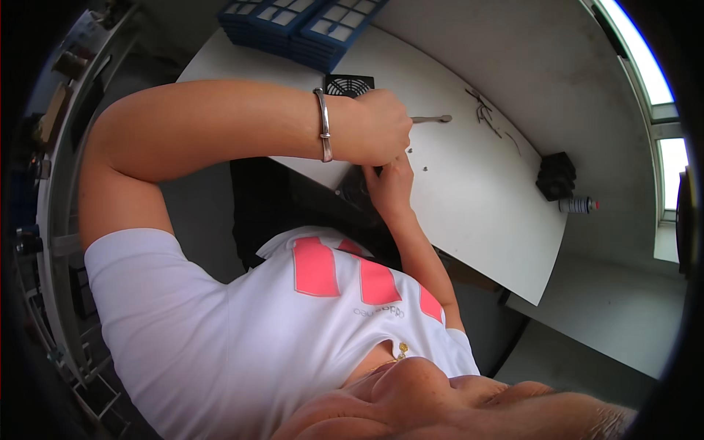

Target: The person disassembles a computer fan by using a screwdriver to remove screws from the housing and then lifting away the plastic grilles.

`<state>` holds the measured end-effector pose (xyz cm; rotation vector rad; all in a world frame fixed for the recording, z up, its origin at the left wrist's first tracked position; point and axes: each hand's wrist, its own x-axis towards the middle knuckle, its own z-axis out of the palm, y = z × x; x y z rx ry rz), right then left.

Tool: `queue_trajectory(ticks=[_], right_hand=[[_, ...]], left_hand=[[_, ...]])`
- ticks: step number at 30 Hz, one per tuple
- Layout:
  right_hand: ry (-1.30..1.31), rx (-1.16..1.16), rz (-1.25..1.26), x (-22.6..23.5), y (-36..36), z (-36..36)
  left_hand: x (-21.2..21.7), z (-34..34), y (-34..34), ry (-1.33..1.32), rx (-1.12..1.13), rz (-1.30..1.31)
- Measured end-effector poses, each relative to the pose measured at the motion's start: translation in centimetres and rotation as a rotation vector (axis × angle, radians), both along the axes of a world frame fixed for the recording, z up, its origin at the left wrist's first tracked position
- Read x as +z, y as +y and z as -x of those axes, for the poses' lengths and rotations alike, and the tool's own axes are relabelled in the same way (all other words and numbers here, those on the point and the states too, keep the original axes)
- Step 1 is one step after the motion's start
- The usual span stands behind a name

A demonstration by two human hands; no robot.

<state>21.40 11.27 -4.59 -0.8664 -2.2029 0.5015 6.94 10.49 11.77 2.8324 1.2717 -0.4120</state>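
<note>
My left hand [378,126], with a metal bracelet [323,125] at the wrist, is curled closed above the near edge of the white table [469,191]. Its fingertips face away, so whatever it grips is hidden. Just below it, my right hand [394,185] bends its fingers against a dark object [357,183] at the table edge; the object's kind does not show clearly. A thin metal tool with a rounded end [436,119] sticks out beside my left knuckles; I cannot tell whether it is held or lying there. Behind the left wrist sits a black fan grille [349,85].
Stacked blue trays with white cells [293,29] stand at the far left of the table. Small metal bits [425,169] lie near my hands. Dark thin strips [484,114] rest by the wall. Black blocks [556,176] and a spray can [578,205] are at the right.
</note>
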Motion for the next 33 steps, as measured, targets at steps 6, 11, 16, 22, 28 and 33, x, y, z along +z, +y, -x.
queue_trajectory(ticks=[6,11,16,22,28,33], right_hand=[[-0.014,-0.006,0.003,0.2,0.0,0.0],[-0.108,-0.049,0.125,-0.4,0.1,-0.1],[-0.004,-0.008,0.012,0.2,0.0,0.1],[0.018,-0.014,-0.002,0.7,-0.1,0.5],[-0.022,-0.02,0.059,0.4,-0.2,0.3],[0.002,-0.059,0.103,0.9,-0.3,0.4]], left_hand=[[-2.9,1.8,-1.4,-0.403,-0.04,-0.31],[-2.0,1.4,-0.7,-0.292,-0.115,-0.193],[-1.0,1.0,0.5,-0.145,0.012,-0.127],[-2.4,2.7,0.1,-0.322,-0.106,-0.315],[-0.7,4.6,-1.3,-0.112,0.095,-0.19],[-8.0,8.2,-3.6,-1.087,0.736,-0.068]])
